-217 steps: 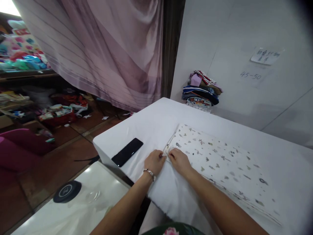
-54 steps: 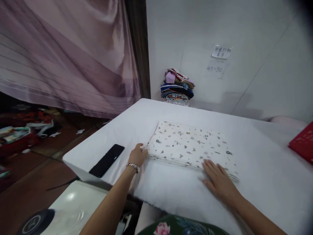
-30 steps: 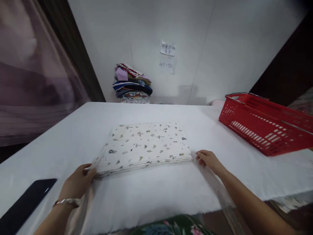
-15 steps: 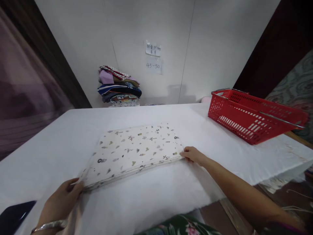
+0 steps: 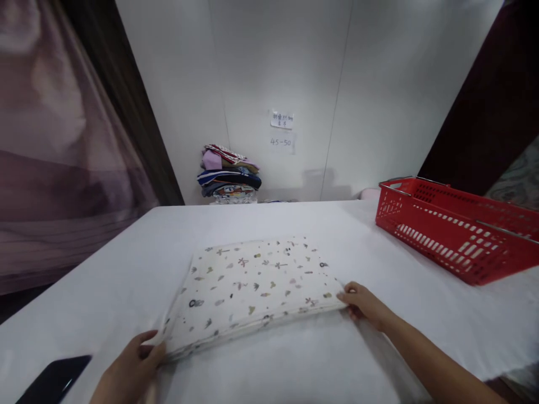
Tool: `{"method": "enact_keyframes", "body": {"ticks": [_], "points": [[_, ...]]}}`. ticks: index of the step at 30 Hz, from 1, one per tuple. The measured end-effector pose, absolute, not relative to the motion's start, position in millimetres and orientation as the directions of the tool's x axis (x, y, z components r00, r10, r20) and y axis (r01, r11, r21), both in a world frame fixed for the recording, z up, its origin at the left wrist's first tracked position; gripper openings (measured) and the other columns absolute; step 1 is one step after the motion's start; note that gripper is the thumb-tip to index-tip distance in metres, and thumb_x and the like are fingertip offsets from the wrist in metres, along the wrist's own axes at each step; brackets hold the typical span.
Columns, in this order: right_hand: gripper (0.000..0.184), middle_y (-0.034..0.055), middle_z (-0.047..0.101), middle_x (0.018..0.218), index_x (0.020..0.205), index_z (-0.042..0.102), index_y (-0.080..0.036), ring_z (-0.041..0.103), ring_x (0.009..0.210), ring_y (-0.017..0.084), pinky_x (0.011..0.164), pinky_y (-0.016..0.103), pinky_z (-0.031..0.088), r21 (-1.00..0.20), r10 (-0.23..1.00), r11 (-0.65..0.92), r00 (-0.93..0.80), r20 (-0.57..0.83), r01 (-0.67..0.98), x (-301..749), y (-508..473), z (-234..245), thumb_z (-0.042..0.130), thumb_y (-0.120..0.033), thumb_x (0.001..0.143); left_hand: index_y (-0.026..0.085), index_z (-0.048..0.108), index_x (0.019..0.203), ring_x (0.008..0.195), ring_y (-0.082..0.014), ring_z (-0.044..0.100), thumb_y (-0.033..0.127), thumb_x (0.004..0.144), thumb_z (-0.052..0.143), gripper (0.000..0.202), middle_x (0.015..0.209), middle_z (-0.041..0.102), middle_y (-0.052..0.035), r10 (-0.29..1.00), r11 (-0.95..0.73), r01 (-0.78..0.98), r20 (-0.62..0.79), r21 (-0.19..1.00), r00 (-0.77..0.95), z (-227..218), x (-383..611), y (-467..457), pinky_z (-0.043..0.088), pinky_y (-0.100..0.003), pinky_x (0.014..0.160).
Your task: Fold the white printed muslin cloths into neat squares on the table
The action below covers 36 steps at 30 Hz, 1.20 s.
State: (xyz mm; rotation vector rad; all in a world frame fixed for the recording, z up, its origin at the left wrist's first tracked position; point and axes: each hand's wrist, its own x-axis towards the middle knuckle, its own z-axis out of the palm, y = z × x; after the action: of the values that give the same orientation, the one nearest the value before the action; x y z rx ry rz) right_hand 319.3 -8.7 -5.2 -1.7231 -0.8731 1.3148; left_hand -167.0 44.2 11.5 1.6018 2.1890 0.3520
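A white cloth (image 5: 256,286) with small leaf and palm-tree prints lies folded in layers on the white-covered table (image 5: 269,367). My left hand (image 5: 137,362) pinches its near left corner, thumb and fingers closed on the edge. At the near right corner my right hand (image 5: 364,306) grips the cloth between thumb and fingers. The near edge looks slightly raised between the two hands, with several fabric layers showing there.
A red plastic basket (image 5: 446,235) with metal handles stands on the right side of the table. Behind the far edge rises a pile of folded fabrics (image 5: 229,178). A dark phone-like object (image 5: 54,381) lies at the near left. A pink curtain (image 5: 54,168) hangs on the left.
The view has tilted up and turned a little left, so everything sits lower and further right. Both hands keep hold of the same corners of the cloth.
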Motion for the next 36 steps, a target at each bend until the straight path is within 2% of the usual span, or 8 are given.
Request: {"method": "enact_keyframes", "body": {"ticks": [7,16,19,22,25,28,31,36], "points": [[0.026,-0.0094,0.043,0.046,0.076,0.036,-0.022,0.04,0.038,0.008,0.037,0.019,0.029,-0.821,0.883,-0.469,0.21,-0.421,0.325,321,-30,5,0.056,-0.037,0.07,0.02,0.044,0.109,0.078,-0.0236,0.063,0.048,0.073,0.037,0.046,0.085,0.066,-0.0032,0.926,0.374,0.803,-0.239,0.465,-0.292,20,-157,16,0.045,-0.033,0.071],[0.027,-0.0035,0.051,0.048,0.08,0.042,-0.022,0.043,0.035,0.012,0.036,0.023,0.03,-0.565,0.873,-0.441,0.186,-0.451,0.697,334,-31,-28,0.049,-0.048,0.076,0.012,0.039,0.124,0.098,-0.0271,0.058,0.041,0.079,0.035,0.054,0.11,0.058,-0.0128,0.951,0.281,0.91,-0.218,0.303,-0.221,17,-165,7,0.043,-0.041,0.084],[0.034,0.0038,0.06,0.061,0.077,0.048,-0.022,0.057,0.051,0.02,0.046,0.029,0.041,-0.421,0.928,-0.326,0.203,-0.311,0.846,344,-26,-19,0.047,-0.056,0.075,0.01,0.04,0.125,0.107,-0.0261,0.053,0.042,0.077,0.041,0.058,0.122,0.051,-0.0149,0.987,0.159,0.937,-0.084,0.312,-0.139,20,-175,14,0.042,-0.04,0.09],[0.042,0.0101,0.064,0.09,0.085,0.055,-0.022,0.061,0.081,0.027,0.069,0.039,0.047,-0.326,0.99,-0.141,0.138,-0.034,0.935,328,-7,7,0.043,-0.061,0.075,0.012,0.044,0.124,0.119,-0.0263,0.043,0.047,0.078,0.042,0.058,0.13,0.045,-0.0142,0.985,0.001,0.97,0.167,0.242,-0.042,27,-162,42,0.036,-0.041,0.099],[0.051,0.0097,0.049,0.127,0.118,0.048,-0.021,0.045,0.116,0.025,0.093,0.039,0.039,-0.356,0.981,0.124,-0.061,0.184,0.926,286,33,28,0.033,-0.056,0.084,0.014,0.042,0.127,0.128,-0.025,0.031,0.049,0.082,0.04,0.058,0.139,0.035,-0.0122,0.946,-0.209,0.967,0.282,0.145,0.162,29,-126,91,0.029,-0.043,0.104],[0.061,0.0079,0.028,0.143,0.135,0.032,-0.017,0.022,0.132,0.023,0.106,0.039,0.024,-0.316,0.954,0.275,-0.217,0.205,0.908,246,85,27,0.027,-0.054,0.088,0.015,0.035,0.134,0.135,-0.026,0.013,0.056,0.083,0.032,0.066,0.146,0.021,-0.0088,0.949,-0.269,0.962,0.184,0.052,0.256,19,-97,142,0.014,-0.047,0.109],[0.067,0.0099,0.019,0.146,0.139,0.026,-0.011,0.011,0.135,0.024,0.109,0.042,0.011,-0.217,0.986,0.163,-0.152,0.067,0.963,238,132,4,0.026,-0.055,0.088,0.014,0.025,0.139,0.135,-0.0288,0.006,0.065,0.08,0.022,0.077,0.147,0.014,-0.0085,0.99,-0.136,0.989,0.026,0.051,0.135,2,-95,176,0.008,-0.049,0.109],[0.073,0.0088,0.019,0.146,0.139,0.025,-0.011,0.009,0.134,0.026,0.107,0.046,0.009,-0.138,0.999,-0.035,0.033,-0.012,0.99,268,163,-40,0.024,-0.06,0.085,0.018,0.018,0.141,0.135,-0.0315,0.006,0.07,0.077,0.013,0.082,0.149,0.009,-0.0038,0.995,-0.065,0.991,-0.064,0.115,0.072,-17,-112,189,0.01,-0.051,0.108]]}}
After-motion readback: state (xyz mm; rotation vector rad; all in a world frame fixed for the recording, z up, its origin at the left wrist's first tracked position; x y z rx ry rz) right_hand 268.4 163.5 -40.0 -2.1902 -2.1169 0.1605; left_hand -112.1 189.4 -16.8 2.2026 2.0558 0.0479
